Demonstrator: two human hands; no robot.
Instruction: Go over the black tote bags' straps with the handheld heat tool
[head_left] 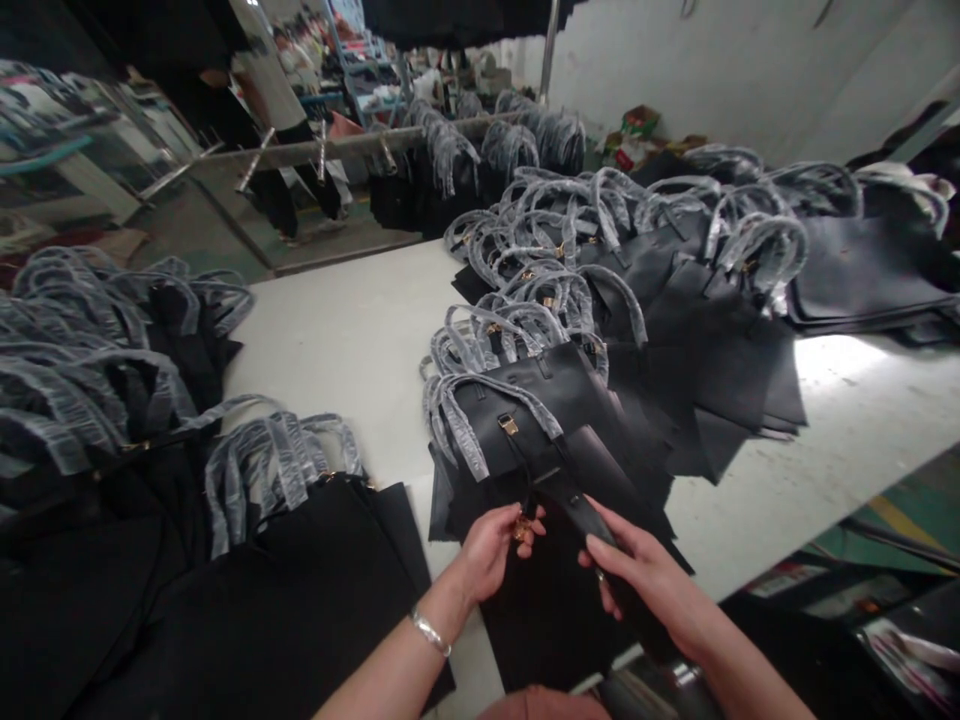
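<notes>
My left hand [496, 545], with a silver bangle [430, 632] on its wrist, is closed at the fingertips around a small gold-coloured metal piece [521, 530] below a thin black strip. My right hand [626, 562] is wrapped round a long black strap-like piece [589, 515]; a shiny metal part [684, 675] shows near its lower end by my forearm. Just beyond both hands lies a black handbag [491, 405] with a gold clasp [508, 424] and handles [465, 430] wrapped in clear plastic. Dark material under my hands is too dim to make out.
Overlapping black bags [697, 330] with plastic-wrapped handles cover the right side of the white table [330, 310]. More bags [300, 580] are piled at the left. Behind stands a metal rail [300, 145] with hanging bags [510, 150]. A person [277, 90] stands beyond it.
</notes>
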